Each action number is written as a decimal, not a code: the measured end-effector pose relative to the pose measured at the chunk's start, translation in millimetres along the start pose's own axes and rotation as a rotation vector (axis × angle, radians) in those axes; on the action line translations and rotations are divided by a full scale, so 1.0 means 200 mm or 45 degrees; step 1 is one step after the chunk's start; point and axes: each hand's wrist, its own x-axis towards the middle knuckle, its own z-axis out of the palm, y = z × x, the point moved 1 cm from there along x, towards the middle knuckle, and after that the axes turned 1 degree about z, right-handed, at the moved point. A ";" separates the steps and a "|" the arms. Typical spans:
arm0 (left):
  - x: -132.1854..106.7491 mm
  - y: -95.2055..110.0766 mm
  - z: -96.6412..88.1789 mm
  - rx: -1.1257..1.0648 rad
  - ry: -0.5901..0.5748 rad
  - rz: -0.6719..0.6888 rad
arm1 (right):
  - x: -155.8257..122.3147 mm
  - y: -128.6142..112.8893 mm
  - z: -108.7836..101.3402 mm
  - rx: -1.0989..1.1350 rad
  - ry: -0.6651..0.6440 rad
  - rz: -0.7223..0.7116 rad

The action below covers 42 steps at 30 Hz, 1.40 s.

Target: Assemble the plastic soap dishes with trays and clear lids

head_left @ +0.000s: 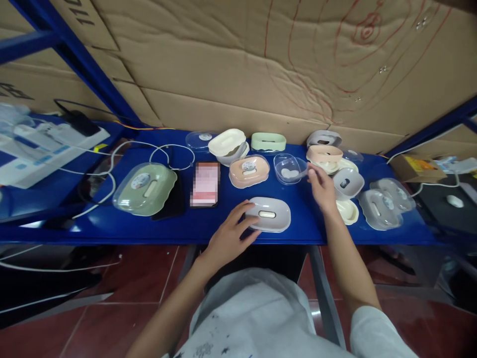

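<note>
A pale grey soap dish (pixel 280 219) with a slot in its middle sits near the table's front edge. My left hand (pixel 236 228) grips its left end, fingers over the rim and thumb on the near side. Farther back, my right hand (pixel 321 186) pinches the right edge of a clear plastic lid (pixel 294 161) with a white patch on it. Between these and the phone stands a peach soap dish (pixel 249 176) under a clear lid with a round sticker.
Left of centre lie a phone (pixel 205 184) and a lidded green soap dish (pixel 149 194). Cream dishes (pixel 227 142) and a light green dish (pixel 268 141) stand behind. At right are a peach dish (pixel 325 153), a grey dish (pixel 348 184) and lidded grey dishes (pixel 380 209). Cardboard (pixel 223 64) walls the back.
</note>
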 end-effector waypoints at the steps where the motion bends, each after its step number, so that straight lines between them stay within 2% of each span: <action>1: 0.00 0.00 0.00 0.000 0.001 0.001 | -0.02 0.01 0.02 -0.001 -0.005 0.008; 5: 0.00 0.00 0.00 0.010 0.023 0.012 | -0.05 0.03 0.09 0.013 -0.070 0.101; 7: 0.00 0.00 0.00 0.025 0.030 0.020 | -0.04 0.01 0.11 -0.077 -0.106 0.066; 11: 0.00 0.01 0.01 0.046 0.016 0.032 | -0.07 -0.10 0.09 -0.440 -0.054 -0.287; 13: 0.00 0.01 0.01 0.045 0.008 0.031 | -0.09 -0.16 0.10 -0.518 -0.150 -0.429; 15: 0.00 0.01 0.01 0.047 0.001 0.025 | -0.11 -0.18 0.12 -0.479 -0.275 -0.461; 19: 0.00 0.01 0.01 0.060 -0.002 0.018 | -0.10 -0.18 0.15 -0.267 -0.272 -0.384; 25: 0.00 0.00 0.01 0.069 -0.017 0.009 | -0.13 -0.22 0.05 0.004 -0.021 -0.272; 27: -0.01 0.01 0.01 0.081 -0.015 -0.065 | -0.19 -0.23 0.03 0.278 0.002 -0.145; 30: -0.03 0.01 0.01 0.088 0.037 -0.188 | -0.32 -0.24 0.05 0.700 -0.084 0.135; 32: -0.03 0.01 0.01 0.093 0.064 -0.205 | -0.42 -0.24 0.06 0.759 -0.166 0.254; 35: -0.01 0.01 0.01 0.118 0.001 -0.166 | -0.52 -0.24 0.08 0.611 -0.273 0.225; 40: 0.00 0.01 0.01 0.163 -0.098 -0.118 | -0.59 -0.25 0.03 -0.006 -0.126 -0.185; 42: 0.00 0.00 0.02 0.152 -0.096 -0.147 | -0.61 -0.26 0.02 -0.168 -0.183 -0.303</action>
